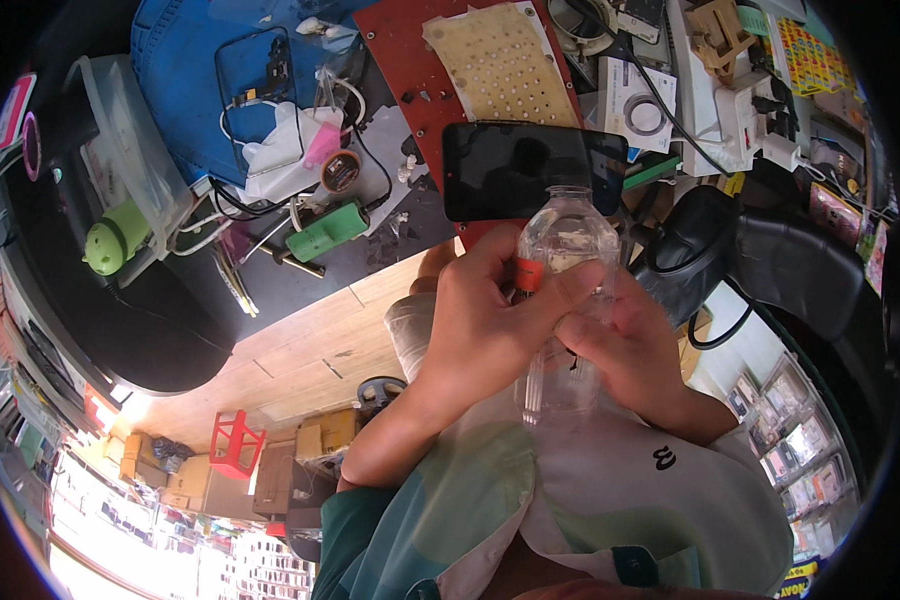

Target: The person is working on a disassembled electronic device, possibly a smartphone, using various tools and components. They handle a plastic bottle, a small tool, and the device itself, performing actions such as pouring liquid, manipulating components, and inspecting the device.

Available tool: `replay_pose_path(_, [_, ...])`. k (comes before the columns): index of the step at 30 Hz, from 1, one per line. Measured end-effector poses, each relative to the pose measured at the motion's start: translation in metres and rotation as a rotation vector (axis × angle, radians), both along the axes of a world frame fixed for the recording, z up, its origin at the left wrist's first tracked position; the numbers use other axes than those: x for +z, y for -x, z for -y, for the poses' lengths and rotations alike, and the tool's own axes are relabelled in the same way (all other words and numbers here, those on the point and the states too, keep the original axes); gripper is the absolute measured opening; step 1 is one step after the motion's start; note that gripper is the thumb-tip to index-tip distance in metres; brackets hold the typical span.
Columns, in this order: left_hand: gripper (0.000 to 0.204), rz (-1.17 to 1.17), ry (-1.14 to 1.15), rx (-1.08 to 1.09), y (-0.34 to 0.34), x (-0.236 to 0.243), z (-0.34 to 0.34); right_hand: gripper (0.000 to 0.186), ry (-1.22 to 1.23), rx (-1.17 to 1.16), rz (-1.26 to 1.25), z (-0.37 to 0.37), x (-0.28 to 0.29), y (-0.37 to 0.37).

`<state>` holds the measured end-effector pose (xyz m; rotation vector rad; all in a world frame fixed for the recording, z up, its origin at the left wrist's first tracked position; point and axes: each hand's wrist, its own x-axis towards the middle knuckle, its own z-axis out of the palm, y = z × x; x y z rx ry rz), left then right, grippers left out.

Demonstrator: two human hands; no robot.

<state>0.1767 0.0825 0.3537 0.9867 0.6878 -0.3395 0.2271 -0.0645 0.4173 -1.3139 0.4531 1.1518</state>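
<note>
In front of my chest I hold a clear plastic bottle (570,235) between both hands, its neck pointing away from me and no cap on it. My left hand (490,315) grips it from the left, fingers wrapped round the side. From the right, my right hand (635,345) closes on it, and the two thumbs come close together over the front. A small orange-red patch (528,274) shows by my left fingers; I cannot tell if it is a label. Just beyond the neck lies a dark-screened phone or tablet (515,170).
A red board (400,50) with a perforated beige sheet (505,65) lies at the back. To the left are a blue round tray (180,90), cables, a green block (327,231) and a green figure (117,238). A black chair arm (800,255) stands at right.
</note>
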Motion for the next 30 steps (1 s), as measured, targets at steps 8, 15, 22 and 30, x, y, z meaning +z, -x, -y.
replay_pose_path(8, [0.031,-0.04,-0.001,-0.026,0.001,0.001,0.0,0.046,-0.065,0.022,0.034,0.007,-0.004,0.001])
replay_pose_path(15, [0.031,-0.056,0.011,0.003,0.001,0.006,-0.004,0.048,-0.043,0.06,0.023,0.004,-0.004,-0.001])
replay_pose_path(22, [0.043,0.163,-0.138,0.034,0.018,-0.004,0.0,0.064,-0.061,0.061,0.069,0.001,0.004,0.001])
replay_pose_path(30, [0.081,0.335,-0.235,0.282,0.125,-0.004,-0.054,0.054,0.128,0.432,0.593,0.017,-0.004,-0.02])
